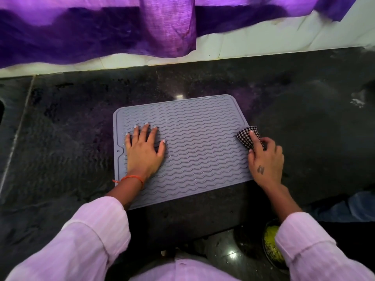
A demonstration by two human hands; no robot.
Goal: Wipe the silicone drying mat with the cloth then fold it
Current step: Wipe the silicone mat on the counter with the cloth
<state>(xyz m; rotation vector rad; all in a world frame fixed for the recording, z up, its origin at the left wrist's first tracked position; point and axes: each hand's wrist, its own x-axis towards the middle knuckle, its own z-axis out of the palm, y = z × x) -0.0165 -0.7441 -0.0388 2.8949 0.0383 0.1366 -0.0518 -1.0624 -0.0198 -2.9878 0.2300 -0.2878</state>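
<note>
Right hand (265,159): our grip pinches the checked cloth (248,136) at the mat's right edge.
Left hand (144,151): flat, fingers spread, pinning the silicone drying mat (194,142).
Wipe direction: mat's long axis runs leftward from the cloth.

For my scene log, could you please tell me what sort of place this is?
Probably a home kitchen: a dark polished stone counter, a grey ridged silicone drying mat lying on it, and pale wall tiles behind under a purple curtain.

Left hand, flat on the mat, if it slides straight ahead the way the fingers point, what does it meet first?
Only more mat: the left hand points toward its far raised rim, then bare counter. The way looks free.
</note>
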